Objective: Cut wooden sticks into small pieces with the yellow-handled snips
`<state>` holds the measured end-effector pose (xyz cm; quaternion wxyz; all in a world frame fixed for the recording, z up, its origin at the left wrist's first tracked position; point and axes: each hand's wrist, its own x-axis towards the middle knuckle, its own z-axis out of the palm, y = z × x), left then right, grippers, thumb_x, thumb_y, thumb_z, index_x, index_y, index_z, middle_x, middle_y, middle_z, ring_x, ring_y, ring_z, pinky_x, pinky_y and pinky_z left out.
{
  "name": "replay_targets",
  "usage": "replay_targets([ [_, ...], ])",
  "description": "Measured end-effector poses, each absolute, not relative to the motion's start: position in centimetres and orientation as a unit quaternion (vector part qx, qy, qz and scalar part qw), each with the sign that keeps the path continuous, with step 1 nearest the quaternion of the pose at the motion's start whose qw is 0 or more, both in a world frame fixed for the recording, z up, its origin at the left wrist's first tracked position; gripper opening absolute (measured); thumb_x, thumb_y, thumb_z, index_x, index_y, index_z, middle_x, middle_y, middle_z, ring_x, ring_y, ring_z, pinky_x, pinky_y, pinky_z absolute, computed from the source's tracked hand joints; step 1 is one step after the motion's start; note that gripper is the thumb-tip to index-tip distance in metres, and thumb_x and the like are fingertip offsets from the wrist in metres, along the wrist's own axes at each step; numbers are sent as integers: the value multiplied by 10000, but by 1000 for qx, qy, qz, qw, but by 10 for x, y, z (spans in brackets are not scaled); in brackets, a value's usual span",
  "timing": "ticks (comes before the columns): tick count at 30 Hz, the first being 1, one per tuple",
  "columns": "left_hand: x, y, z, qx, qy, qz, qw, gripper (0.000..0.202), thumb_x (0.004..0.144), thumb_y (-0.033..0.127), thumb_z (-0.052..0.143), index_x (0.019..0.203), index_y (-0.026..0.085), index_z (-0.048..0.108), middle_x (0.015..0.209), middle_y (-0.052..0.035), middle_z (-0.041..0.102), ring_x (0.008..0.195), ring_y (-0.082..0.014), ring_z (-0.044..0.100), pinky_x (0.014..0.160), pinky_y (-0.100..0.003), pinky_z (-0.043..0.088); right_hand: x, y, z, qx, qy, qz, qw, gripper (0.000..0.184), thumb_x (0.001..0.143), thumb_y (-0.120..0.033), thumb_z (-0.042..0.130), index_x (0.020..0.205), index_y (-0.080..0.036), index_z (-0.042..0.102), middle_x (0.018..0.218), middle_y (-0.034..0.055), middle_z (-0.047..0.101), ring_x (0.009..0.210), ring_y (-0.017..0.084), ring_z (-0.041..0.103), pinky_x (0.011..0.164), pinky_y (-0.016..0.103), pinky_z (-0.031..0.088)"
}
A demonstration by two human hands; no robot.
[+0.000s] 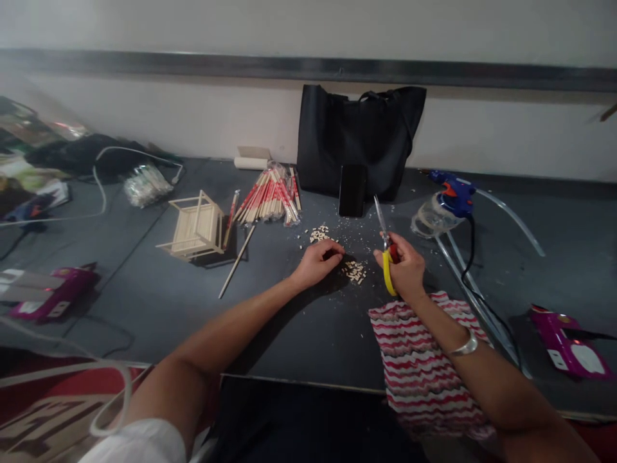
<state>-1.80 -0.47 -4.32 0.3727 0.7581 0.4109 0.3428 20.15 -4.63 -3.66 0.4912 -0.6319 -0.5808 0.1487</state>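
Observation:
My right hand (405, 270) grips a pair of scissors (385, 247) with yellow and red handles, blades pointing up and away. My left hand (319, 260) rests on the dark table with fingers curled in a pinch beside a small pile of cut wood bits (355, 271); what it pinches is too small to make out. A second pile of bits (319, 234) lies just beyond it. A loose wooden stick (237, 260) lies to the left.
A bundle of red-wrapped chopsticks (270, 198), a small wooden stick frame (195, 226), a black phone (352, 190) leaning on a black bag (359, 138), a blue glue gun (453, 193) with cord, a striped cloth (421, 360) and pink packets (569, 344) surround the hands.

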Motion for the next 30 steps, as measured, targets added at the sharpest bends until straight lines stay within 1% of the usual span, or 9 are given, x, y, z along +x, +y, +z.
replay_targets([
  [2, -18, -4, -43, 758, 405, 347, 376, 111, 860, 174, 596, 903, 187, 698, 878, -16, 713, 772, -132, 632, 746, -275, 519, 202, -46, -37, -630, -587, 137, 490, 419, 723, -414, 682, 1082, -202, 722, 771, 2, 702, 574, 134, 550, 598, 286, 512],
  [6, -16, -6, -43, 791, 363, 344, 353, 138, 862, 163, 590, 897, 192, 720, 873, -27, 686, 802, -141, 625, 790, -292, 520, 200, -46, -39, -627, -585, 134, 497, 434, 721, -418, 682, 1092, -195, 719, 779, 14, 710, 598, 149, 575, 623, 301, 521],
  [10, -13, -10, -41, 842, 310, 300, 322, 192, 852, 154, 585, 942, 202, 747, 909, -44, 648, 851, -158, 621, 813, -301, 519, 199, -46, -38, -623, -582, 140, 503, 449, 713, -429, 680, 1087, -183, 716, 795, 30, 713, 632, 167, 596, 643, 317, 525],
  [14, -13, -11, -40, 866, 289, 248, 323, 239, 782, 63, 558, 837, 201, 745, 918, -38, 623, 865, -157, 617, 812, -284, 513, 199, -46, -35, -633, -582, 148, 489, 440, 713, -427, 670, 1078, -185, 717, 714, -6, 669, 575, 142, 545, 601, 296, 502],
  [16, -14, -10, -40, 865, 285, 245, 333, 234, 782, 60, 550, 820, 194, 738, 905, -35, 617, 863, -156, 616, 813, -281, 513, 199, -46, -34, -632, -583, 151, 487, 448, 715, -424, 670, 1084, -175, 716, 711, -7, 666, 570, 135, 536, 605, 293, 503],
  [20, -15, -8, -41, 856, 286, 270, 336, 273, 831, 77, 518, 939, 193, 741, 899, -33, 613, 853, -150, 615, 817, -285, 514, 200, -46, -34, -635, -591, 142, 476, 435, 723, -402, 665, 1094, -181, 714, 712, -10, 672, 562, 127, 525, 606, 287, 503],
  [22, -15, -7, -42, 861, 273, 270, 333, 314, 831, 59, 505, 966, 203, 748, 901, -32, 613, 859, -148, 615, 820, -279, 511, 200, -46, -34, -634, -596, 133, 475, 430, 725, -394, 666, 1096, -181, 714, 750, 1, 693, 583, 130, 542, 626, 289, 509],
  [27, -16, -5, -46, 857, 259, 277, 348, 299, 766, 12, 514, 821, 184, 752, 885, -28, 607, 833, -135, 606, 803, -261, 509, 200, -46, -37, -632, -598, 137, 473, 442, 739, -407, 660, 1114, -178, 711, 822, 21, 719, 628, 141, 578, 659, 296, 518],
  [30, -17, -4, -46, 834, 279, 303, 368, 268, 774, 30, 516, 805, 177, 738, 865, -19, 608, 800, -128, 598, 791, -269, 512, 200, -46, -38, -632, -594, 136, 480, 443, 728, -413, 666, 1100, -178, 720, 834, 32, 723, 633, 147, 583, 658, 301, 518],
])
